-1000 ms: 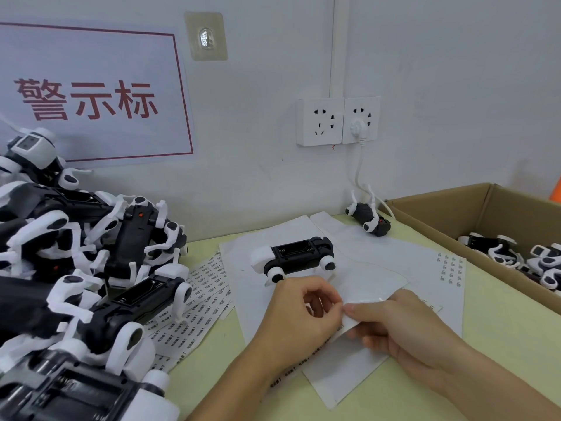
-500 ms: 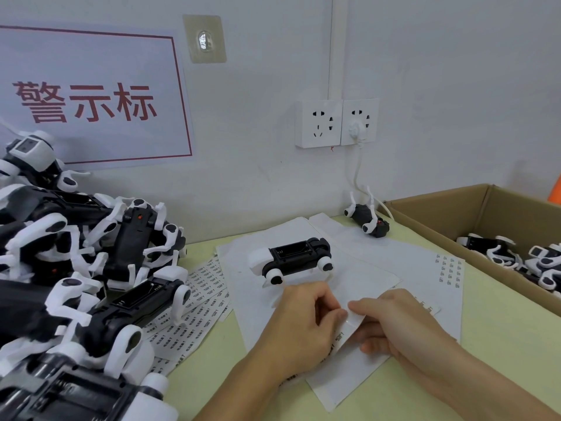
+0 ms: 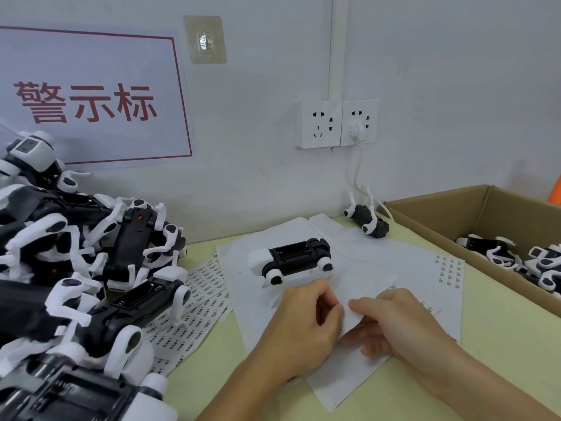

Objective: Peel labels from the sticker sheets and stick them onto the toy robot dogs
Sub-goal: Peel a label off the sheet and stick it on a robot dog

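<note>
Peeling is under way: the left hand pinches a label on the sticker sheet gripped by the right hand, mid-tabletop. Next, judged: pressing it onto the upturned toy robot dog just behind.

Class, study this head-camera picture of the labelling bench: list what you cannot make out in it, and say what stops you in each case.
- Label being peeled: head view, hidden by the left hand and right hand pinching the sticker sheet.
- Print on the label strips: too small to read.
- Pile of toy dogs: cut off by the left edge.
- Cardboard box: cut off by the right edge.
</note>
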The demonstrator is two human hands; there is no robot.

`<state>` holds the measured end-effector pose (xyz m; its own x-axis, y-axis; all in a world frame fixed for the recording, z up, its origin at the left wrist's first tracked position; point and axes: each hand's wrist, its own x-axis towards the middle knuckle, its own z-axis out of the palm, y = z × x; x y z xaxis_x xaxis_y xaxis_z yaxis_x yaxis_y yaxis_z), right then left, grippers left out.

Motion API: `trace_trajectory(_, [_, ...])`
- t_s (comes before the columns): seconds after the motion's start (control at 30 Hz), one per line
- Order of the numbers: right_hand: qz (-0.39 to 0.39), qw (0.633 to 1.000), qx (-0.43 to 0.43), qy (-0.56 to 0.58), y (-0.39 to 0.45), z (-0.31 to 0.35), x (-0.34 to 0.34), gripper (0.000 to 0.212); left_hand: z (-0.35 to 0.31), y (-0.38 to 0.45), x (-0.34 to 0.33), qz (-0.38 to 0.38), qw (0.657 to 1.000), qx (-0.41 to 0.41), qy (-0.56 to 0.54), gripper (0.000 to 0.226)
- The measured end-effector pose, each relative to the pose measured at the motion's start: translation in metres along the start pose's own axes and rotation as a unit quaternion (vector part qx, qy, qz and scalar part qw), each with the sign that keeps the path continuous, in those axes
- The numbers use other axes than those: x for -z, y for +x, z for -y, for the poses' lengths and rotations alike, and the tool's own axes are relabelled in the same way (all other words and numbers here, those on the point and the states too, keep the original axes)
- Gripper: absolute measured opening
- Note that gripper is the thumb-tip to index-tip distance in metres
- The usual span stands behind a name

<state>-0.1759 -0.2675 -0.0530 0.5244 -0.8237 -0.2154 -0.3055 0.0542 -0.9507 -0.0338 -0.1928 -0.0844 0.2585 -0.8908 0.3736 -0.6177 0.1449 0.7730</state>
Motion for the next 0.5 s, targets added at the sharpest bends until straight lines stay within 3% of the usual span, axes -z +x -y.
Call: trace_trajectory(0.5, [0.03, 0.998, 0.024, -0.042, 0.0006, -0.0002, 0.0082, 0.025, 0.0031, 0.0029, -0.0021, -0.039, 0.998, 0.04, -0.009, 0.019])
